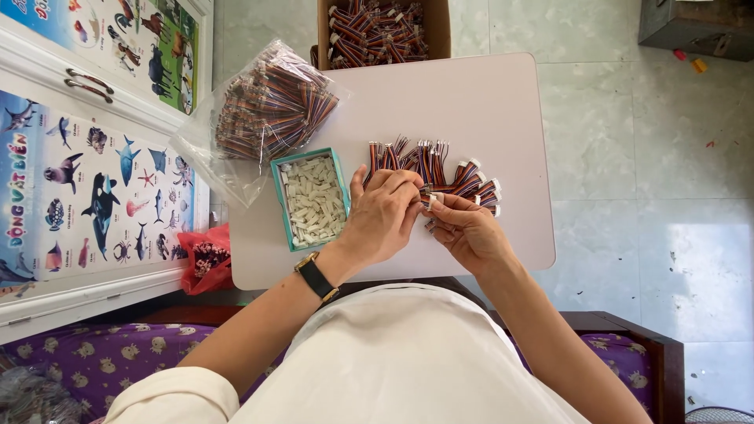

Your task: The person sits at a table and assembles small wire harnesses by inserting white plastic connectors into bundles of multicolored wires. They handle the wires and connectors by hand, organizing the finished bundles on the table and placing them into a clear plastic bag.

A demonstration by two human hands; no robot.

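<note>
A short wire lead (430, 196) sits pinched between the two hands just above the near edge of the pale worktop (510, 118); the left hand (382, 216), a dark-strapped watch (316, 276) on its wrist, curls its fingertips closed around one end, and the right hand (465, 230) grips the other end with thumb and forefinger, the two hands touching; the lead is a thin bundle of striped red, blue and orange strands with a small white plug at its tip; just beyond the fingers a fanned row of like leads (433, 166) lies on the worktop; left of the hands a teal box (309, 199) holds small white connector housings; further left a clear plastic bag (267, 110) is packed with more striped leads; at the far edge a cardboard box (377, 30) is filled with the same.
</note>
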